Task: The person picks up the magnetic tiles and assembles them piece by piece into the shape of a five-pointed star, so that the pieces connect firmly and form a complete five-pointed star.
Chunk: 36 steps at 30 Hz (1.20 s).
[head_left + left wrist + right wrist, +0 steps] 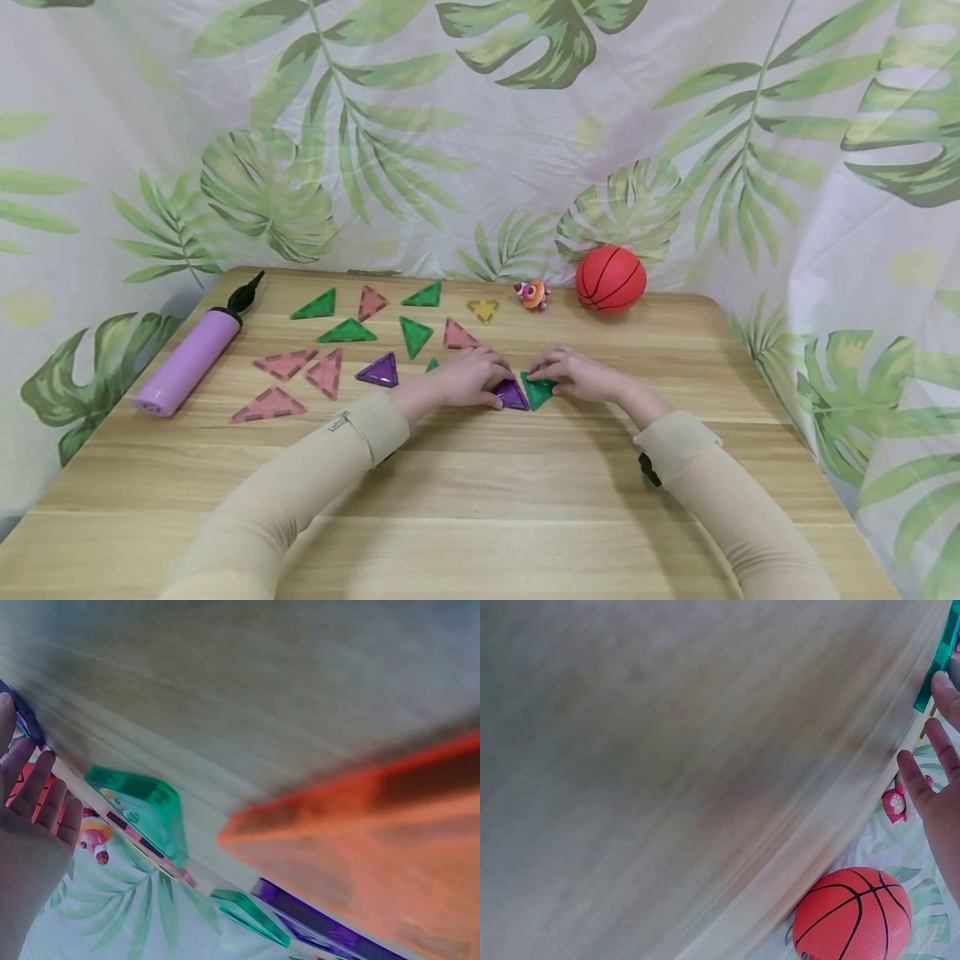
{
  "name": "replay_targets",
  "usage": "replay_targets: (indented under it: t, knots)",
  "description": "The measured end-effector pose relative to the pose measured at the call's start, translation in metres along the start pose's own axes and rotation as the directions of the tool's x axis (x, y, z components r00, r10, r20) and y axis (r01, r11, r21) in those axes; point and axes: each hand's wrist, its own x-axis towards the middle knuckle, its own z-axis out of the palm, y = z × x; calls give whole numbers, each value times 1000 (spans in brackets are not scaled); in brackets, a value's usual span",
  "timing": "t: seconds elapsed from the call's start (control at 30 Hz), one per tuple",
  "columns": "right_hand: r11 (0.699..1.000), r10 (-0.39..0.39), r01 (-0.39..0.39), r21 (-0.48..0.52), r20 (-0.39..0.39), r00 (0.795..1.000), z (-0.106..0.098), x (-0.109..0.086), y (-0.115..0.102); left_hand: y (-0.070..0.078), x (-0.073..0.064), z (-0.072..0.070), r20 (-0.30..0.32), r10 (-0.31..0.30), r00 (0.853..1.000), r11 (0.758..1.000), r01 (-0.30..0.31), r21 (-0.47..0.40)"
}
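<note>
Near the middle of the table, my left hand (474,377) pinches a translucent purple triangle tile (513,395) between thumb and fingers. Close to its right, my right hand (576,375) grips a green triangle tile (537,390) at its upper right edge. The two tiles lie side by side, their near corners almost meeting. In the left wrist view the left hand (34,825) has its fingertips at the purple tile (26,720). The right wrist view has the thumb of the right hand (943,802) against the green tile (939,664).
Left of the hands lie several tiles: red ones (268,405), green ones (348,331), another purple triangle (378,371) and a yellow one (483,310). A purple hand pump (191,362) lies at the left edge. A small toy figure (532,294) and a red ball (611,279) stand along the back.
</note>
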Motion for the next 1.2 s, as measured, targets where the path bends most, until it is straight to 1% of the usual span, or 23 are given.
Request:
replay_targets:
  t: [0.2, 0.3, 0.37, 0.43, 0.5, 0.6, 0.67, 0.77, 0.87, 0.9, 0.97, 1.13, 1.2]
  knots:
    - [1000, 24, -24, 19, 13, 1000, -1, -1, 3, 4, 9, 1, 24, -11, 1000, 1000, 11, 18]
    - [999, 41, -42, 34, 18, 999, -1, -1, 4, 3, 10, -4, 3, -19, 1000, 1000, 19, -11]
    - [997, 59, -60, 44, 24, 998, 0, -1, 4, 0, 10, -9, -32, -27, 999, 999, 25, -34]
    - [996, 72, -73, 54, 21, 997, 1, -2, 2, -6, 10, -14, -75, -48, 996, 997, 44, -57]
    - [995, 83, -83, 48, 5, 997, 2, -2, 0, -14, 9, -18, -102, -85, 991, 994, 77, -80]
    - [993, 120, -120, -1, -30, 992, 3, -1, -5, -28, 11, -21, -113, -151, 982, 986, 141, -92]
    - [985, 163, -165, -41, -55, 985, 4, 0, -9, -39, 12, -21, -119, -193, 974, 978, 182, -99]
    - [967, 233, -240, -90, -81, 969, 4, 2, -14, -55, 17, -19, -159, -230, 960, 971, 215, -105]
    - [956, 265, -275, -106, -101, 959, 5, 4, -15, -66, 23, -18, -175, -269, 947, 961, 251, -121]
    - [955, 268, -278, -104, -103, 958, 6, 4, -14, -68, 24, -18, -172, -281, 944, 957, 261, -129]
    - [961, 248, -259, -100, -110, 963, 6, 3, -12, -72, 27, -18, -150, -312, 938, 946, 292, -142]
    - [983, 156, -164, -84, -90, 984, 5, -2, -7, -80, 36, -15, -108, -367, 924, 923, 347, -164]
    - [987, 136, -142, -79, -71, 988, 4, -3, -5, -82, 39, -14, -99, -380, 920, 918, 362, -162]
